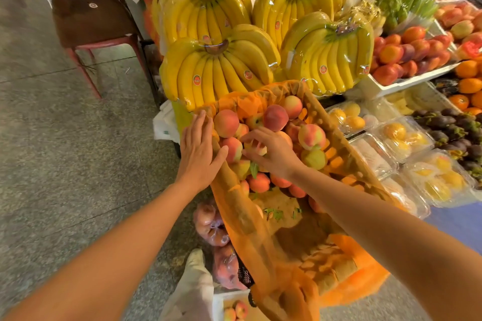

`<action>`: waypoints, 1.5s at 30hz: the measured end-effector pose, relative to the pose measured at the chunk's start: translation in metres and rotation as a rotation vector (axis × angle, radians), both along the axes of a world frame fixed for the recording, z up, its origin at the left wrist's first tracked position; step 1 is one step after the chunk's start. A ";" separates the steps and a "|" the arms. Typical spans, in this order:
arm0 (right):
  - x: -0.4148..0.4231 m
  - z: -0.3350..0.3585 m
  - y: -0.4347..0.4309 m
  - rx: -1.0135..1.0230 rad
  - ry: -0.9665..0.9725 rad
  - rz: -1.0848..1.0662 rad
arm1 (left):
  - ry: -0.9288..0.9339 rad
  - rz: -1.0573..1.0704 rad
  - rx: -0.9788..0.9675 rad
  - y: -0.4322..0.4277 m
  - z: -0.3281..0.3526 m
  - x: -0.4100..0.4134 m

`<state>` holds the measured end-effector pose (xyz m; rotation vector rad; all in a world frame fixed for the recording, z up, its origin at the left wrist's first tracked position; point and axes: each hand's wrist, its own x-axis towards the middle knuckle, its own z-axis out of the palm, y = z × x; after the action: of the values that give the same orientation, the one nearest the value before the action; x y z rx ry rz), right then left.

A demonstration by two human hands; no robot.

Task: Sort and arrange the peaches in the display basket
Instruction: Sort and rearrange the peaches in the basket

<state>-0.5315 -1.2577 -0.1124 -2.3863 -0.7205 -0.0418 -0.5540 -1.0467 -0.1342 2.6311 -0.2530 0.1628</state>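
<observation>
Peach [260, 150] pinched by right hand [272, 155]; left hand [198, 154] flat on basket [339, 144]; banana stickers [197, 79] unreadable.

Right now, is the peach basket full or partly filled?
Partly filled: peaches crowd the far end of the basket; near end shows bare bottom, loose leaves.

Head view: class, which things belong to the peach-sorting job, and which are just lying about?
Part of the job: left hand, right hand gripping a peach, other peaches, display basket.
Lying about: bananas, chair, oranges, mangosteens, boxed fruit.
</observation>
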 end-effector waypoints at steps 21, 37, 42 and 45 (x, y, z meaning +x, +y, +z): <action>-0.071 -0.081 -0.037 -0.453 0.415 0.385 | -0.015 -0.014 -0.102 -0.016 -0.014 -0.025; 0.041 0.025 -0.019 -0.170 -0.096 -0.134 | 0.059 0.040 0.018 -0.013 0.018 0.017; 0.051 0.009 -0.010 -0.307 -0.126 -0.203 | 0.069 0.008 0.024 -0.010 0.015 0.019; 0.053 0.006 -0.006 -0.345 -0.151 -0.212 | 0.058 -0.002 0.016 -0.008 0.015 0.019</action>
<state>-0.4788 -1.2636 -0.1068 -2.8075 -0.5765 -0.2032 -0.5347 -1.0550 -0.1196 2.6470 -0.2380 0.0841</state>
